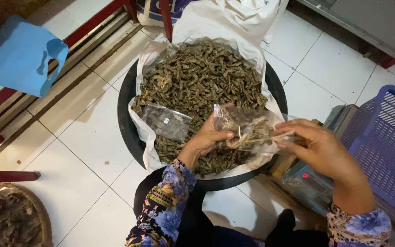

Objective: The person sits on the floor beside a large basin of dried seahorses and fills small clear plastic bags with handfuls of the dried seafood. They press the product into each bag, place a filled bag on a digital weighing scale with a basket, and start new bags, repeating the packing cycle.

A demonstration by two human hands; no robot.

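2 clear plastic bags (248, 130), 1 black basin (126, 123), 1 blue plastic bag (17, 55), 1 purple crate (385, 146), 1 woven basket (37, 215).

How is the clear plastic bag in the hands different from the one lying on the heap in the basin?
The clear plastic bag in both hands is held up, partly filled with dried brown pieces; the clear plastic bag lying on the heap rests flat, untouched, and looks nearly empty. The left hand and right hand pinch the first. Both are small and transparent.

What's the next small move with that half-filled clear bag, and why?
Probably lower the left hand to scoop more dried pieces from the black basin. The small clear bag, held by both hands with the right hand pinching its edge, looks only partly filled and hangs just above the heap.
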